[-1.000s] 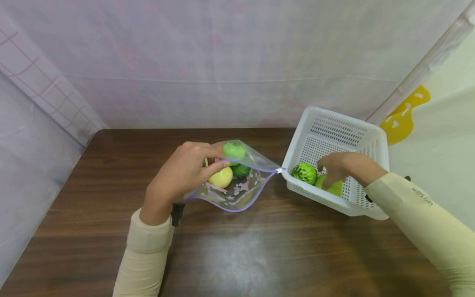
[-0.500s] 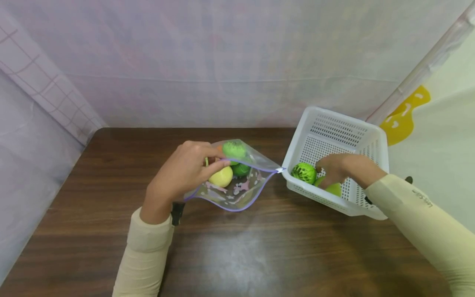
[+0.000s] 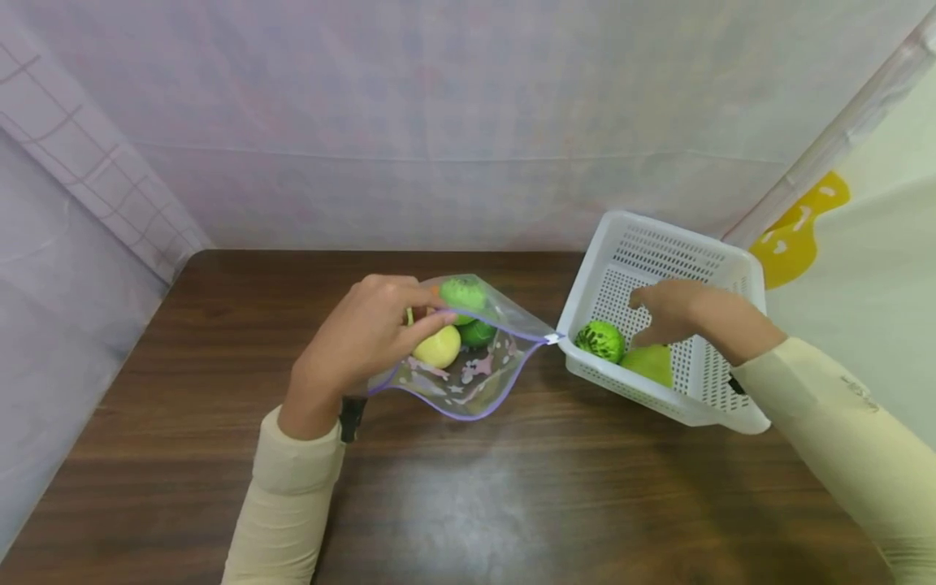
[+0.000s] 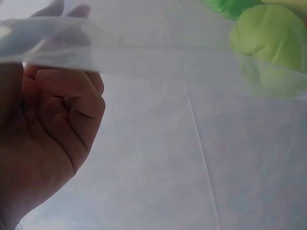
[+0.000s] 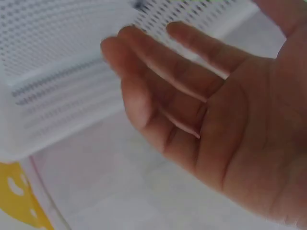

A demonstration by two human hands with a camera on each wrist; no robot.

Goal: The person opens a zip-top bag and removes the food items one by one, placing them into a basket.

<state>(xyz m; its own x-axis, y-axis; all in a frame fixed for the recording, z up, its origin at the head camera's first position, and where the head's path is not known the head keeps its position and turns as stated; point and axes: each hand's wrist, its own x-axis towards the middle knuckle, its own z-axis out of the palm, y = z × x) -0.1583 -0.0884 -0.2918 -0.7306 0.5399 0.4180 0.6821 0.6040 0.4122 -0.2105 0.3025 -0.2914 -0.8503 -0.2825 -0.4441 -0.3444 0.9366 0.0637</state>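
Note:
My left hand [image 3: 366, 329] pinches the top edge of a clear zip bag [image 3: 468, 398] with a purple seal, its mouth spread wide. Inside lie a pale yellow round fruit [image 3: 439, 348], a dark green piece [image 3: 477, 333], a light green piece [image 3: 462, 294] and a bit of orange. In the left wrist view, a pale green ribbed piece [image 4: 271, 36] shows through the plastic. Over the white basket [image 3: 582, 272] hovers my right hand [image 3: 676, 313], fingers loosely bent and holding nothing. Below it sit a dark-speckled green ball [image 3: 600, 341] and a yellow-green fruit [image 3: 649, 364].
The basket stands at the table's back right, its left rim right at the bag's white slider [image 3: 552, 338]. A brown wooden table [image 3: 439, 520] carries both. Pale curtains [image 3: 468, 162] hang behind, with a yellow printed shape [image 3: 797, 236] at the right.
My right hand has let go of the yellow-green fruit and risen slightly up and away from it, leaving it in the basket. The left hand and bag have hardly moved.

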